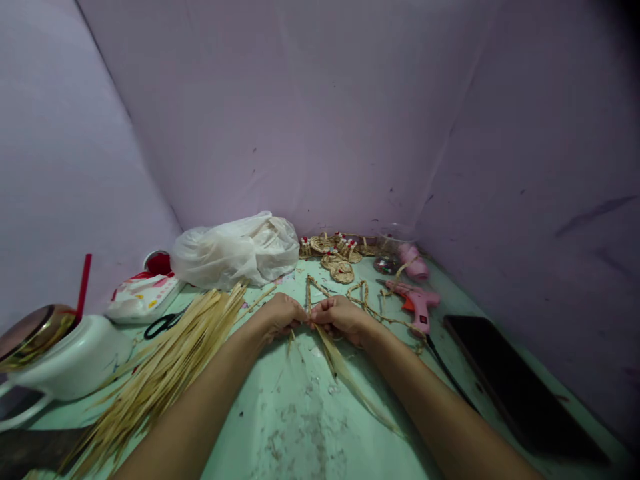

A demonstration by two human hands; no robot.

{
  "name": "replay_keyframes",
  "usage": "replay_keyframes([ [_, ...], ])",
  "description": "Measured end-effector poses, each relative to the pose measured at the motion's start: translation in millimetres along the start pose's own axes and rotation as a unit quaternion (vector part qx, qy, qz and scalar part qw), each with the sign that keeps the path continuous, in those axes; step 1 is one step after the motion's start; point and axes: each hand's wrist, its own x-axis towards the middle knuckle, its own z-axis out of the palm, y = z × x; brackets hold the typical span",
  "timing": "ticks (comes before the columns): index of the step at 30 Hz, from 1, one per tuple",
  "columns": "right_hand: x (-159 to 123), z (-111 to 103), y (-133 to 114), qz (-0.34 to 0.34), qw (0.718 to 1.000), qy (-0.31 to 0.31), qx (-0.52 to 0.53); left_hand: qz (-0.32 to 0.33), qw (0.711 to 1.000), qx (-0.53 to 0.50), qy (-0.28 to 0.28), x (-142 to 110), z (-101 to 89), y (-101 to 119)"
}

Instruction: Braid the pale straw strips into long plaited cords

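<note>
My left hand (285,316) and my right hand (344,319) meet at the middle of the table, fingers pinched together. Between them they grip the working end of a braided straw cord (309,293). Its finished length stands up beyond my fingertips, then bends and loops away to the right. Loose dried leaf strips (345,373) trail from below my right hand toward me. A few thin fibres hang under my left hand. Beside my left forearm lies a thick bundle of dried leaf strips (185,353). The exact point of the pinch is partly hidden by my fingers.
A pink glue gun (420,303) with a black cord and a dark phone (520,387) lie on the right. Round woven ornaments (343,272) and a white plastic bag (240,250) stand at the back. Black scissors (159,326), a tissue pack (145,299) and a white pot (95,350) are left.
</note>
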Motion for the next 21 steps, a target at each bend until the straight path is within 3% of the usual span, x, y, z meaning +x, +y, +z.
replay_keyframes([
  [4, -0.1, 1.0, -3.1, -0.026, 0.988, 0.071, -0.137, -0.007, 0.999, -0.009, 0.043, 1.1, 6.9, 0.9],
  [8, -2.1, -2.7, -7.1, -0.059, 0.942, 0.132, -0.304, 0.005, 0.997, -0.014, 0.07, 3.2, 11.8, -1.2],
  [14, -13.6, -0.9, -17.3, -0.041, 0.909, 0.121, -0.397, -0.04, 0.994, -0.037, 0.09, 4.3, 17.6, -1.0],
  [21, -24.6, 27.2, -20.7, -0.115, 0.85, 0.179, -0.482, -0.102, 0.987, -0.121, 0.009, 3.8, 11.5, -0.3],
])
